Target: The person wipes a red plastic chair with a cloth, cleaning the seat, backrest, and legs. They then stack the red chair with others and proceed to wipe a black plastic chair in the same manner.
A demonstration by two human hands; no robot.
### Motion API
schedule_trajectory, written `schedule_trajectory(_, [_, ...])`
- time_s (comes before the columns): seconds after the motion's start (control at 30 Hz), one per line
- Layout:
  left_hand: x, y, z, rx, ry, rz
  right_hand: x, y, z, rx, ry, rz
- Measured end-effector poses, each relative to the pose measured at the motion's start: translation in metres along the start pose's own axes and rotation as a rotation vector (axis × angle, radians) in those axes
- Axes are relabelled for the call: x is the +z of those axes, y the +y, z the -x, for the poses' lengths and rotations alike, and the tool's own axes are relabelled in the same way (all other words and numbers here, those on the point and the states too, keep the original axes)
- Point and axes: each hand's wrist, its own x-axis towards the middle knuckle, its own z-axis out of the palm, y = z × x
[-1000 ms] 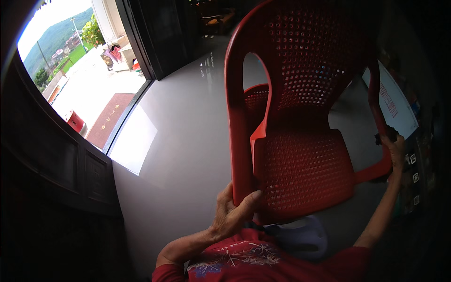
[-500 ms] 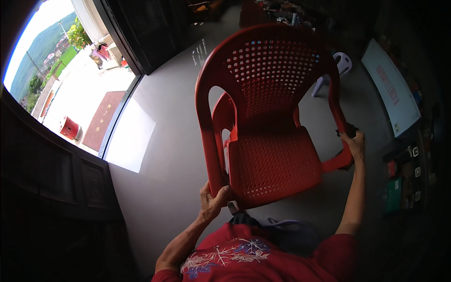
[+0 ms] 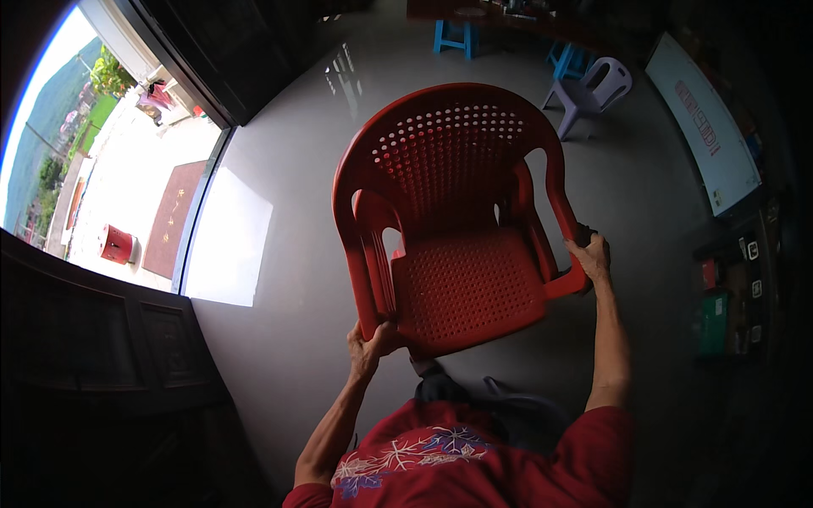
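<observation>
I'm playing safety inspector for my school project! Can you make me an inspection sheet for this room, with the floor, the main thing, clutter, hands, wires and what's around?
Surface: grey floor, shiny, with a bright patch of light by the doorway.
Main thing: red chair with many small holes, tilted in the picture; can't tell if more are nested beneath.
Clutter: purple chair and blue stools beyond it; green box at the right.
Hands: left hand and right hand each grip one arm of the red chair.
Cables: nothing seen.
Surroundings: dark door at left; brown mat and red bin-like container outside; white board at right.
</observation>
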Motion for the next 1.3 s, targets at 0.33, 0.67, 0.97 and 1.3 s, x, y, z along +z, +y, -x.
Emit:
schedule_trajectory(0.33, [-0.003, -0.067, -0.046, 0.134, 0.150, -0.264, 0.030, 0.017, -0.013, 0.384, -0.298, 0.197])
schedule_trajectory(0.67, [0.007, -0.055, -0.047, 0.044, 0.021, -0.044, 0.018, 0.029, -0.009, 0.217, 0.150, 0.316])
schedule_trajectory(0.97, [-0.004, -0.058, -0.059, 0.055, -0.083, -0.041, -0.110, -0.095, 0.006, 0.021, 0.622, -0.262])
schedule_trajectory(1.3, [-0.038, -0.105, -0.078, -0.367, -0.036, 0.692, -0.028, 0.016, -0.021, 0.559, 0.348, -0.271])
